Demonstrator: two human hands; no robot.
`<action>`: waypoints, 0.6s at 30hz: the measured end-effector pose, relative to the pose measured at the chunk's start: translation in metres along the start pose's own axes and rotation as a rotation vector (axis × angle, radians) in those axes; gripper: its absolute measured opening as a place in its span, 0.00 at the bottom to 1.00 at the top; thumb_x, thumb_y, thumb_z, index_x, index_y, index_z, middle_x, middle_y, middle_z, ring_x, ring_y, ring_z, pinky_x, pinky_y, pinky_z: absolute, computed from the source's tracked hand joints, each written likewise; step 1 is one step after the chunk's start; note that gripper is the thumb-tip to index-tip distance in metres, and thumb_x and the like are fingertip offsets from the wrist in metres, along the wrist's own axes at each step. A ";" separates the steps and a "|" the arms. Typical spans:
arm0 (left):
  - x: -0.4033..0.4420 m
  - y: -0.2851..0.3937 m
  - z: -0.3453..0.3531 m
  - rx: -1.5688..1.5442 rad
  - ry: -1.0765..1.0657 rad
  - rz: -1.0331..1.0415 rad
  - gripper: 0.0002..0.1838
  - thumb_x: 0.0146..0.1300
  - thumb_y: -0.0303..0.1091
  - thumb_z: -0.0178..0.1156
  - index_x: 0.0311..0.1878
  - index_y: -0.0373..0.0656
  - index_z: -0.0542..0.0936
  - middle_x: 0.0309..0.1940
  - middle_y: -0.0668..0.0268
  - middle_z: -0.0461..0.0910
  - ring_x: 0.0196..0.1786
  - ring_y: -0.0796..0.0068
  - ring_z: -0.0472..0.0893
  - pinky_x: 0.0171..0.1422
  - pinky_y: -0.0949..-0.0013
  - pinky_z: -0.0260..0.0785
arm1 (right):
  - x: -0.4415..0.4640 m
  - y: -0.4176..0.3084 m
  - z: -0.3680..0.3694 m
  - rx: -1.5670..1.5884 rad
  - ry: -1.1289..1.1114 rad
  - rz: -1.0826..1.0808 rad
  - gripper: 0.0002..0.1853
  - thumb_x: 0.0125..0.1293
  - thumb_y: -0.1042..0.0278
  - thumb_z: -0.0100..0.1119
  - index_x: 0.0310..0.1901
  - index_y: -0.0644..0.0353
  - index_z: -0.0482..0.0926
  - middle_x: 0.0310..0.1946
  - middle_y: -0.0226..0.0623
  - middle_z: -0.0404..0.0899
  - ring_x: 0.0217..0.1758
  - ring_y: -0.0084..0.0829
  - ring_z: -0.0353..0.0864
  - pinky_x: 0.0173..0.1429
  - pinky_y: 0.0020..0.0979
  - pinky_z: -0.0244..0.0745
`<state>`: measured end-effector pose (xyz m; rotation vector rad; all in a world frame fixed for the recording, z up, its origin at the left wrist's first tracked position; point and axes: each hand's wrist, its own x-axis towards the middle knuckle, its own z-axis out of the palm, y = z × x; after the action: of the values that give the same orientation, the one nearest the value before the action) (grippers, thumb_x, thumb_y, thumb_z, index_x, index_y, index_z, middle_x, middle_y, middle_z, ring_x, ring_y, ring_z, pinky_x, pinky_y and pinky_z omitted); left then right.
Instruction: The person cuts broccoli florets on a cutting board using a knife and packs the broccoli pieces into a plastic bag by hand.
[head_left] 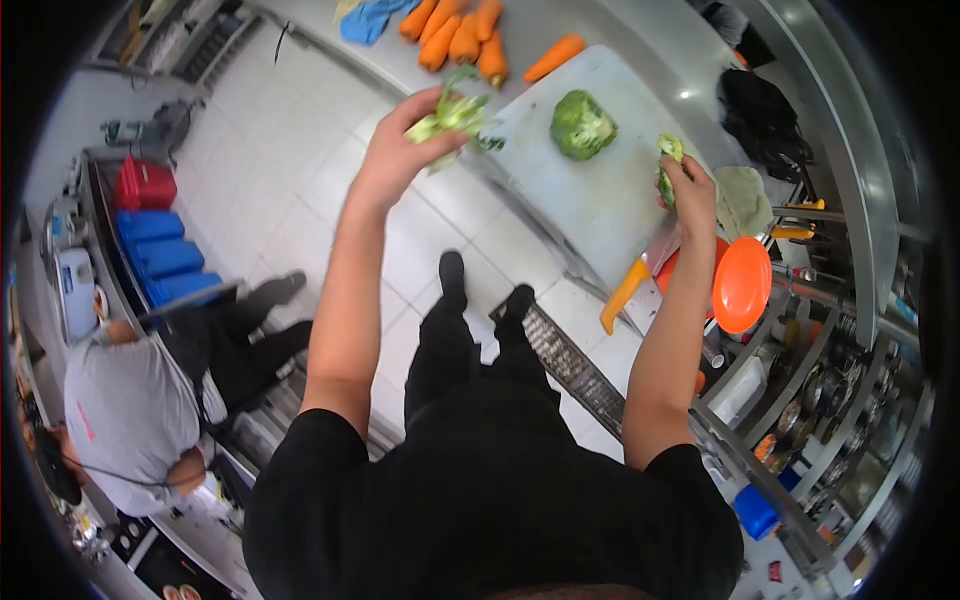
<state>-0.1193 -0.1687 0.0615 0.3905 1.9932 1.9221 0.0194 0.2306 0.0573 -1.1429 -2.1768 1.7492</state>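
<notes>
My left hand [408,140] is closed around a bunch of pale green leafy stalks [455,118], held out past the board's left edge. In my right hand [692,195], above the right side of the board, the fingers pinch a small green broccoli piece [670,150]. Between the hands, a broccoli head [583,125] rests on the white cutting board [610,200]. A knife with a yellow handle [625,295] lies at the board's near right corner, its blade partly hidden by my right forearm.
Several carrots [463,40] and a blue cloth [372,20] lie on the steel counter. An orange bowl or lid [742,285] is beside my right forearm. A folded greenish cloth [743,200] sits right of the board. At the left, a person in grey [140,420] works near blue bins [165,258].
</notes>
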 end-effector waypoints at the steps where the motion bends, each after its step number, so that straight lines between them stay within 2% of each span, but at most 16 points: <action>1: -0.030 -0.007 -0.016 -0.083 0.009 -0.117 0.32 0.66 0.28 0.77 0.73 0.38 0.80 0.58 0.61 0.87 0.51 0.72 0.87 0.60 0.65 0.81 | -0.025 -0.001 0.008 0.010 -0.076 -0.002 0.18 0.73 0.60 0.72 0.59 0.61 0.88 0.37 0.28 0.86 0.36 0.21 0.85 0.37 0.29 0.80; 3: -0.085 -0.052 -0.048 -0.130 0.081 -0.306 0.32 0.65 0.27 0.77 0.73 0.39 0.80 0.58 0.61 0.88 0.53 0.73 0.87 0.59 0.67 0.81 | -0.070 -0.003 0.028 0.034 -0.232 -0.009 0.16 0.75 0.64 0.71 0.59 0.62 0.87 0.38 0.28 0.87 0.36 0.21 0.85 0.36 0.28 0.80; 7: -0.169 -0.137 -0.071 -0.187 0.207 -0.571 0.32 0.64 0.27 0.77 0.73 0.40 0.80 0.57 0.62 0.88 0.54 0.73 0.87 0.58 0.68 0.81 | -0.131 0.057 0.101 0.169 -0.705 0.279 0.15 0.78 0.65 0.69 0.60 0.62 0.85 0.42 0.31 0.88 0.36 0.22 0.87 0.34 0.29 0.83; 9: -0.185 -0.160 -0.068 -0.227 0.224 -0.585 0.31 0.65 0.27 0.77 0.72 0.41 0.81 0.55 0.64 0.88 0.53 0.75 0.87 0.58 0.69 0.80 | -0.142 0.086 0.148 0.203 -0.782 0.451 0.15 0.79 0.64 0.68 0.60 0.63 0.85 0.43 0.33 0.88 0.37 0.25 0.88 0.33 0.31 0.83; 12: -0.192 -0.188 -0.056 -0.249 0.199 -0.633 0.32 0.65 0.27 0.77 0.72 0.41 0.81 0.55 0.65 0.88 0.55 0.76 0.86 0.60 0.70 0.79 | -0.117 0.141 0.207 0.158 -0.600 0.451 0.13 0.79 0.63 0.67 0.57 0.61 0.84 0.41 0.32 0.87 0.37 0.26 0.88 0.32 0.32 0.82; 14: -0.185 -0.202 -0.049 -0.317 0.181 -0.627 0.33 0.63 0.29 0.78 0.72 0.39 0.80 0.56 0.64 0.89 0.55 0.75 0.86 0.61 0.70 0.78 | -0.078 0.189 0.233 0.271 -0.424 0.383 0.12 0.80 0.62 0.66 0.56 0.59 0.83 0.41 0.32 0.87 0.37 0.27 0.88 0.34 0.33 0.82; 15: -0.182 -0.210 -0.047 -0.332 0.147 -0.626 0.33 0.63 0.29 0.78 0.72 0.37 0.80 0.55 0.63 0.88 0.56 0.74 0.86 0.63 0.69 0.78 | -0.060 0.197 0.242 0.378 -0.284 0.411 0.10 0.80 0.61 0.65 0.54 0.55 0.83 0.42 0.32 0.86 0.38 0.28 0.87 0.36 0.35 0.82; 16: -0.178 -0.217 -0.045 -0.319 0.136 -0.619 0.33 0.64 0.28 0.78 0.72 0.38 0.80 0.56 0.64 0.88 0.56 0.74 0.86 0.63 0.69 0.78 | -0.032 0.220 0.246 0.427 -0.178 0.438 0.11 0.82 0.53 0.65 0.54 0.49 0.82 0.41 0.30 0.86 0.41 0.28 0.88 0.38 0.35 0.84; 17: -0.177 -0.224 -0.043 -0.305 0.125 -0.615 0.33 0.64 0.27 0.77 0.72 0.39 0.80 0.57 0.65 0.88 0.57 0.75 0.86 0.63 0.69 0.78 | 0.006 0.256 0.246 0.433 -0.108 0.413 0.12 0.82 0.51 0.64 0.54 0.48 0.81 0.40 0.29 0.85 0.42 0.26 0.87 0.36 0.34 0.82; 18: -0.180 -0.231 -0.042 -0.287 0.110 -0.616 0.32 0.65 0.27 0.77 0.73 0.39 0.80 0.57 0.66 0.88 0.57 0.75 0.85 0.64 0.69 0.78 | 0.018 0.259 0.252 0.310 0.026 0.232 0.15 0.83 0.49 0.63 0.59 0.49 0.80 0.44 0.30 0.86 0.47 0.26 0.87 0.42 0.36 0.84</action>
<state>0.0339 -0.2940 -0.1583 -0.3705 1.5990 1.7940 -0.0039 0.0550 -0.2583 -1.3659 -1.7332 2.0589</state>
